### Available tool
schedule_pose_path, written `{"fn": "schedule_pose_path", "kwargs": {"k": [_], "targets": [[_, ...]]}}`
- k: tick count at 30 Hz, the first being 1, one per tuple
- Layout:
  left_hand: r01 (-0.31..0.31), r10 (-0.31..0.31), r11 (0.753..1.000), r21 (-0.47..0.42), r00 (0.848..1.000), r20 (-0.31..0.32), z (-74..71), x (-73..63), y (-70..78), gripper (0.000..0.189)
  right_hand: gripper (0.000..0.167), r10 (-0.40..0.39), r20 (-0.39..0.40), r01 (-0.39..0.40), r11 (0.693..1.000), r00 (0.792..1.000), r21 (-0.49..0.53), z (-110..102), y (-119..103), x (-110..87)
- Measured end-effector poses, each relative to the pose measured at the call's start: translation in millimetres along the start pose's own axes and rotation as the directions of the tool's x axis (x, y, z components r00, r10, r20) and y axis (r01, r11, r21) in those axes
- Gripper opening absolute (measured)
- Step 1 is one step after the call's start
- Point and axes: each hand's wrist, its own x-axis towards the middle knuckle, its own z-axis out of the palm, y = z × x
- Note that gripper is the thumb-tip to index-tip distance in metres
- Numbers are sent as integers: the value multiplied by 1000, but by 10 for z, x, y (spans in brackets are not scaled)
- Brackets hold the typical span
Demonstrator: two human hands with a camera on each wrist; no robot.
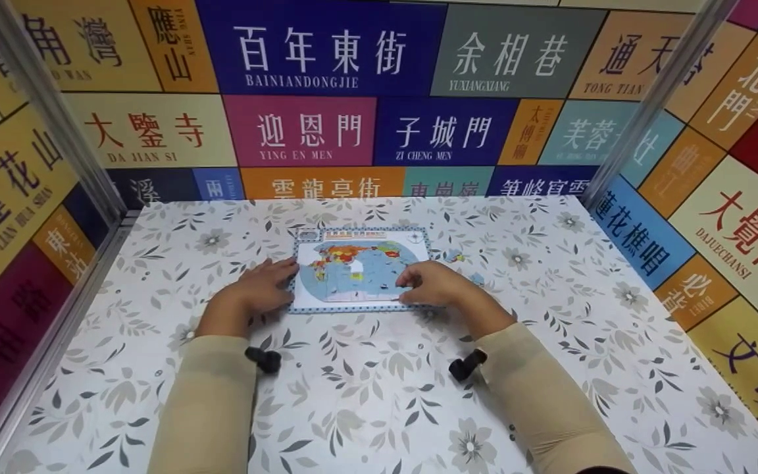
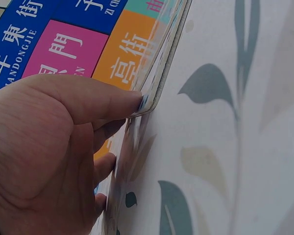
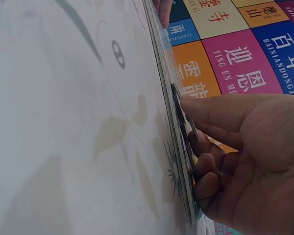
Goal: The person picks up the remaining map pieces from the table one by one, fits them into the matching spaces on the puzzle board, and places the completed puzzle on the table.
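Observation:
A world map jigsaw puzzle point(image 1: 326, 283) lies flat on the table, with a white gap near the middle of its blue sea. My left hand point(image 1: 260, 286) rests at the board's left edge, fingers extended. In the left wrist view the thumb point(image 2: 108, 100) touches the board's rounded near corner. Over the map's lower right part, my right hand point(image 1: 438, 283) pinches a thin puzzle piece point(image 3: 194, 128) between thumb and fingers. That piece stands tilted against the board, its printed face hidden; the other right fingers are curled at the board's edge.
Small loose puzzle pieces point(image 1: 456, 255) lie right of the board, partly behind the right hand. A floral cloth point(image 1: 366, 395) covers the table. Walls with colourful sign panels point(image 1: 313, 128) and metal corner posts point(image 1: 655, 92) enclose the back and sides.

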Motion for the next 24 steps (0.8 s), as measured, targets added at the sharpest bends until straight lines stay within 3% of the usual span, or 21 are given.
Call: {"fn": "schedule_pose_path", "kwargs": {"k": [14,24], "targets": [[-17,17,1000,14,1000,8,0,20,-15,73,23,75,-40,-74,997,996,21,35,-35,10],[-15,14,1000,5,1000,13,-4,25,-25,73,24,89,-29,-88,995,996,41,28,-38,9]]}}
